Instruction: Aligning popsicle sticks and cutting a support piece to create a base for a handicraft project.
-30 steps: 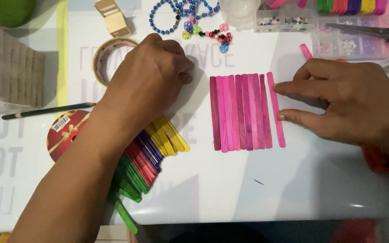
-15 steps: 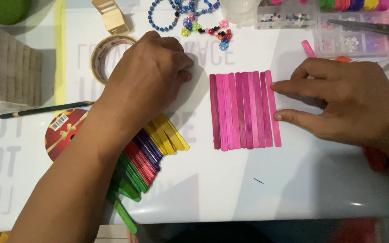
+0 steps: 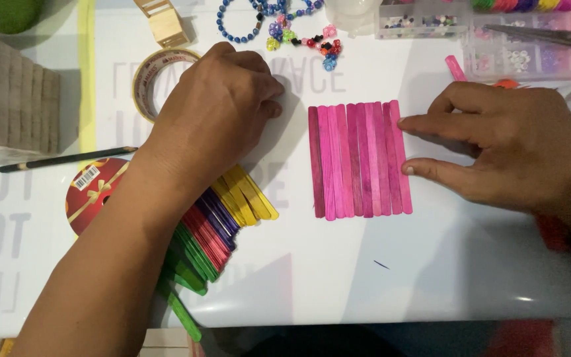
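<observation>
The right hand (image 3: pixel 517 149) lies flat and open on the counter (image 3: pixel 431 277), holding nothing; two of its fingertips (image 3: pixel 410 169) press against the right edge of the row of pink sticks (image 3: pixel 359 160). This row lies in the middle of the counter, the sticks side by side and touching. To do this well, the push should be soft and even, so that no stick climbs over the next one and the ends stay level.

The left hand (image 3: pixel 216 112) rests palm down, fingers curled; if it holds something, I cannot tell. Under its wrist lies a fan of yellow, purple, red and green sticks (image 3: pixel 223 221).

Further out are a tape roll (image 3: pixel 150 79), a pencil (image 3: pixel 67 158), a round red sticker roll (image 3: pixel 90 192), beaded bracelets (image 3: pixel 279 23) and clear bead boxes (image 3: pixel 530 46). The counter is white and glossy, with faint grey letters.
</observation>
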